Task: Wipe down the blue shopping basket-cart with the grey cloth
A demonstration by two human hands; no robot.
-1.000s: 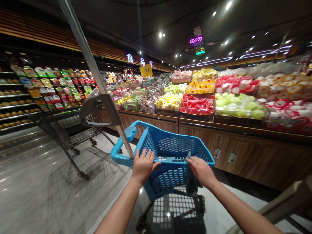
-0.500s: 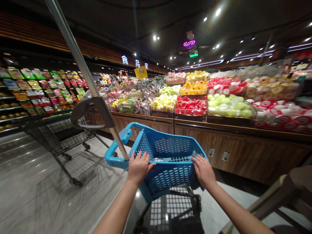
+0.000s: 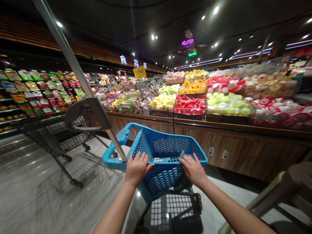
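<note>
A blue plastic basket [image 3: 168, 138] with perforated walls sits on a shopping cart in front of me. My left hand [image 3: 136, 169] lies over its near rim at the left, fingers hooked over the edge and thumb spread along the rim. Further right, my right hand [image 3: 193, 169] presses a grey-blue cloth [image 3: 182, 183] against that same rim. Part of the cloth hangs down the outer wall, and some shows above the fingers. Beside my left hand rises a grey metal pole [image 3: 80, 70] with a dark grey loop handle [image 3: 97, 112].
A wood-fronted display counter [image 3: 195, 143] stands behind the basket, bearing bins of red jelly cups [image 3: 190, 104] and green jelly cups [image 3: 227, 103]. A black wire cart [image 3: 65, 139] is at the left. At the lower right is a brown stool-like object [image 3: 278, 191].
My right hand has slid left along the near rim with the cloth, from near the corner toward the middle. The left hand stays on the rim; the view has shifted slightly.
</note>
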